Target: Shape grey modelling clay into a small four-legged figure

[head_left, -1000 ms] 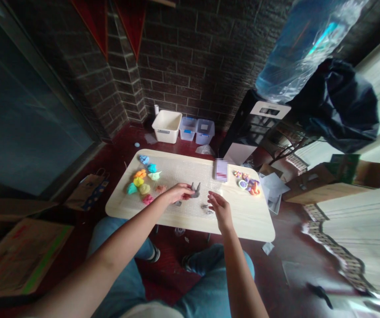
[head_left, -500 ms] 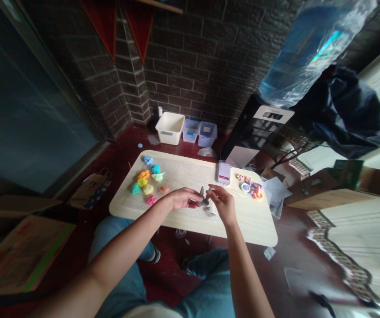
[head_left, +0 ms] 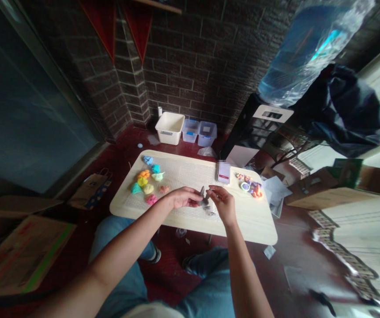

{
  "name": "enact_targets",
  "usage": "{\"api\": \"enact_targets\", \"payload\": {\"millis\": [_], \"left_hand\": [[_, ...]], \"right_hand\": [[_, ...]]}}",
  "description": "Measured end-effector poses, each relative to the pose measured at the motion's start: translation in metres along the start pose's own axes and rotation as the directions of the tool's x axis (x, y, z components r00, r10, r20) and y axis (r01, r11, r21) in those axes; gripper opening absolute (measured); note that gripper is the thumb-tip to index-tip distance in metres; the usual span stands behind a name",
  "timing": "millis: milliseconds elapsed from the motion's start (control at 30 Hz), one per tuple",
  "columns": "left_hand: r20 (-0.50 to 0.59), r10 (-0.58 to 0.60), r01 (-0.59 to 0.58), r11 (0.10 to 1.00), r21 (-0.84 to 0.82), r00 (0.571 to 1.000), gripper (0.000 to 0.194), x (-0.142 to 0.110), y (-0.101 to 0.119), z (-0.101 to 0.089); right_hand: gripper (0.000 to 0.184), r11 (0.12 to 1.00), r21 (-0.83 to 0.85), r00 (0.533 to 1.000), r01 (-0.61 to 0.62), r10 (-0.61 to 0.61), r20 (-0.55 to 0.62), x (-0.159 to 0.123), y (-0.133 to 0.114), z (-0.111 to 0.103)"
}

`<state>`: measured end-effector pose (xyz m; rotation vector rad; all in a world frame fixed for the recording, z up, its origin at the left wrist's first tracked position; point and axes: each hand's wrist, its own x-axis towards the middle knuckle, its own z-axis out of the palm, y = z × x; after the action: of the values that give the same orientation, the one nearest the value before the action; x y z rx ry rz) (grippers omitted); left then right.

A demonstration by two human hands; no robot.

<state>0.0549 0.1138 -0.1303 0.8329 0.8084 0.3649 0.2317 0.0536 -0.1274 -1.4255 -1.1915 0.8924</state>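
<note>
From where I stand, the person is seated at a pale bench (head_left: 242, 226) with rounded corners, both forearms reaching in from the bottom of the frame. The hands meet a little below the centre of the frame, over a small dark grey piece (head_left: 206, 202) with a part standing up from it. The left hand (head_left: 185, 197) has its fingers grasping the piece from the left side; the right hand (head_left: 222, 204) comes from the other side, thumb and fingertips pinched on its upper part. Just below the piece, between the hands, small grey bits (head_left: 211, 213) lie on the bench, too blurred to make out.

A clear bubbled sheet (head_left: 190, 171) covers much of the bench top. On its left part sit soft coloured lumps: a blue lump (head_left: 148, 160) at the far corner, an orange lump (head_left: 144, 174) touching a yellow one, and a pink lump (head_left: 152, 199) near the left forearm. A phone (head_left: 223, 172) lies beyond the right hand. Right of it is a cluster of colourful shapes (head_left: 256, 191), with a white-rimmed round item (head_left: 245, 187) beside them. Behind the bench, a white bin (head_left: 170, 128) stands on the dark red floor.
</note>
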Motion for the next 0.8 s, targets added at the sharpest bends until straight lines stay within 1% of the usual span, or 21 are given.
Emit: {"api": "enact_targets", "payload": {"millis": [133, 200, 300, 367, 433, 500, 567, 633, 733, 800], "left_hand": [[-0.084, 0.043, -0.038, 0.998, 0.057, 0.996, 0.026, 0.010, -0.006, -0.007], [-0.153, 0.064, -0.048, 0.993, 0.105, 0.986, 0.024, 0.020, -0.011, -0.014], [-0.279, 0.091, -0.037, 0.981, 0.192, 0.956, 0.031, 0.041, -0.021, -0.027], [-0.357, 0.111, -0.018, 0.967, 0.254, 0.927, 0.035, 0.054, -0.028, -0.036], [-0.415, 0.126, 0.011, 0.950, 0.312, 0.901, 0.036, 0.066, -0.034, -0.044], [-0.458, 0.144, 0.037, 0.931, 0.363, 0.877, 0.036, 0.073, -0.039, -0.050], [-0.491, 0.172, 0.051, 0.912, 0.408, 0.854, 0.036, 0.076, -0.043, -0.053], [-0.519, 0.210, 0.053, 0.893, 0.446, 0.829, 0.035, 0.076, -0.046, -0.055], [-0.556, 0.262, 0.041, 0.880, 0.473, 0.789, 0.034, 0.070, -0.044, -0.056], [-0.579, 0.285, 0.021, 0.886, 0.463, 0.764, 0.035, 0.063, -0.039, -0.056]], "right_hand": [[0.057, 1.000, -0.022, 1.000, -0.018, 0.018, 0.022, 0.000, 0.000, -0.005], [0.058, 0.998, -0.056, 0.999, -0.036, 0.036, -0.006, -0.001, 0.008, -0.012], [0.054, 0.984, -0.147, 0.994, -0.097, 0.088, -0.069, -0.005, 0.031, -0.025], [0.046, 0.961, -0.230, 0.987, -0.152, 0.133, -0.095, -0.012, 0.053, -0.031], [0.035, 0.926, -0.319, 0.978, -0.201, 0.174, -0.111, -0.022, 0.074, -0.032], [0.027, 0.889, -0.396, 0.972, -0.232, 0.200, -0.119, -0.032, 0.091, -0.029], [0.025, 0.858, -0.453, 0.970, -0.242, 0.212, -0.118, -0.041, 0.104, -0.022], [0.026, 0.834, -0.494, 0.970, -0.244, 0.219, -0.110, -0.046, 0.112, -0.014], [0.026, 0.814, -0.529, 0.971, -0.238, 0.217, -0.103, -0.048, 0.116, -0.008], [0.024, 0.815, -0.534, 0.974, -0.224, 0.199, -0.105, -0.048, 0.112, -0.009]]}}
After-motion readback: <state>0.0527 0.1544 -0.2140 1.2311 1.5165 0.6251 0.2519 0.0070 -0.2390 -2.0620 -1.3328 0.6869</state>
